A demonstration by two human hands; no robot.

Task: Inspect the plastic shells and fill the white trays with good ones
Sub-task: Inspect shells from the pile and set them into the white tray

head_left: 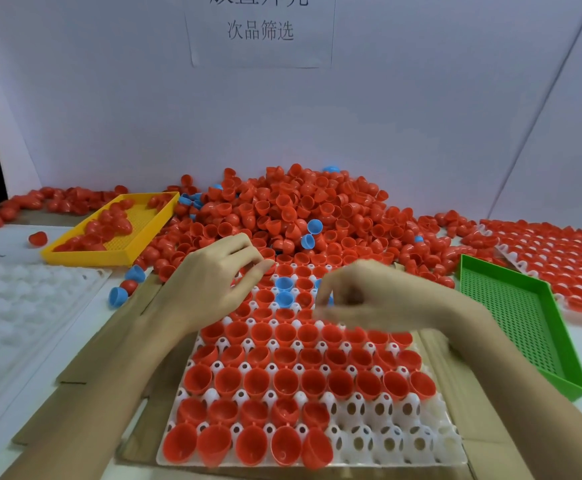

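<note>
Under both hands lies the white tray (400, 441), most pockets holding red shells (255, 379), its near right corner bare. The right hand (369, 299) is blurred, fingers curled; whether it holds a shell I cannot tell. The left hand (210, 282) hovers with loosely bent fingers, holding nothing visible. Beyond the fingertips rises the shell pile (300, 209). Left of the left hand sits a yellow tray (85, 252); right of the right hand, a green tray (525, 327).
</note>
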